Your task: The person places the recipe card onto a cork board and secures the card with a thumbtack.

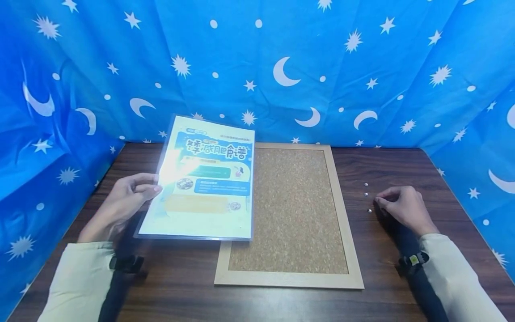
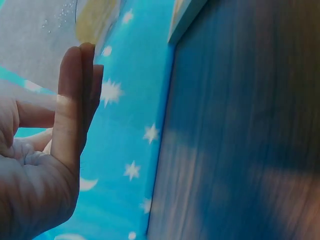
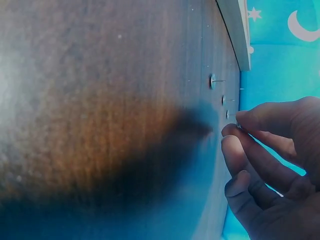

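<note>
My left hand [image 1: 126,197] pinches the left edge of a laminated sheet [image 1: 209,219] with a blue printed heading. The sheet is held up over the left part of a wood-framed cork board [image 1: 299,214], hiding that side; glare whitens part of its print. In the left wrist view, the sheet [image 2: 37,42] rises beyond my raised fingers [image 2: 70,100]. To the board's right, my right hand [image 1: 406,208] pinches a small shiny thumbtack [image 3: 238,126] between thumb and fingertip, mostly covered. Several thumbtacks [image 3: 213,81] lie beside it on the table, points up.
The dark wood-grain table [image 1: 181,286] carries everything. Blue cloth [image 1: 237,53] printed with white stars and moons hangs behind the table and along both sides. The board's pale frame [image 1: 289,280] lies near the table's middle.
</note>
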Action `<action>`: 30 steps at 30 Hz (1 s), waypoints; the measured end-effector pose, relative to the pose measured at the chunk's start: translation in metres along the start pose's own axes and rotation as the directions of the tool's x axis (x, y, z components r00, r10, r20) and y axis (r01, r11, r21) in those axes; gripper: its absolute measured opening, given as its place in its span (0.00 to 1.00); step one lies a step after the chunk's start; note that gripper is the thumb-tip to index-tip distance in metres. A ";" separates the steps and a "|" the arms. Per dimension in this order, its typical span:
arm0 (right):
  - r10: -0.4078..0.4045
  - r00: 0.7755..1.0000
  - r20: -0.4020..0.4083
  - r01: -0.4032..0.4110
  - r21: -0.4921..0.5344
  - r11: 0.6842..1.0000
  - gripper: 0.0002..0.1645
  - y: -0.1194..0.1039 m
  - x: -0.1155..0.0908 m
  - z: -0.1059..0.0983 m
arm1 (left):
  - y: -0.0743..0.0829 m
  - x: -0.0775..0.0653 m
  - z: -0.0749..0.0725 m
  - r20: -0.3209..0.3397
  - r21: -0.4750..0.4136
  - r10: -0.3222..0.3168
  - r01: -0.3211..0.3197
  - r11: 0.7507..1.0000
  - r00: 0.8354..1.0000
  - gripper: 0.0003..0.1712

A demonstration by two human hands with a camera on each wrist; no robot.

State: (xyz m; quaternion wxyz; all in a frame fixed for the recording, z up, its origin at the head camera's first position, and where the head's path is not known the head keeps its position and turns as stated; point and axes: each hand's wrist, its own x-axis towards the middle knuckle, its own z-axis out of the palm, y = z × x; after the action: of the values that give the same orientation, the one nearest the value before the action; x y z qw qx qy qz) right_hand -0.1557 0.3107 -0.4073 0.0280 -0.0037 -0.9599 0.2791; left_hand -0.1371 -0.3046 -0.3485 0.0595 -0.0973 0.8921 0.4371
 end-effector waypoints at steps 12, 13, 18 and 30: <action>-0.017 1.000 0.022 0.016 0.051 0.999 0.09 -0.007 0.006 -0.001 | 0.031 0.001 0.048 0.082 -0.088 0.058 -0.051 0.995 0.995 0.30; -0.028 0.999 0.021 0.027 0.055 0.998 0.09 -0.009 0.007 -0.001 | 0.033 0.001 0.052 0.089 -0.098 0.059 -0.050 0.994 0.994 0.30; -0.086 0.996 0.018 0.084 0.054 0.995 0.07 -0.018 0.014 -0.002 | 0.044 0.004 0.070 0.114 -0.141 0.049 -0.033 0.989 0.992 0.26; -0.164 0.986 0.018 0.163 0.058 0.985 0.08 -0.041 0.026 -0.001 | 0.060 0.005 0.115 0.164 -0.209 0.070 -0.035 0.977 0.984 0.21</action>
State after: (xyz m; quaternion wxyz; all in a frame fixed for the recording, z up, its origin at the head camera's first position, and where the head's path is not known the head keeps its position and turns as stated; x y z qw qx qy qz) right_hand -0.1813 0.2768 -0.3833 0.0397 0.0790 -0.9489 0.3030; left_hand -0.1534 -0.1788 -0.3738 0.1134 -0.0414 0.8362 0.5350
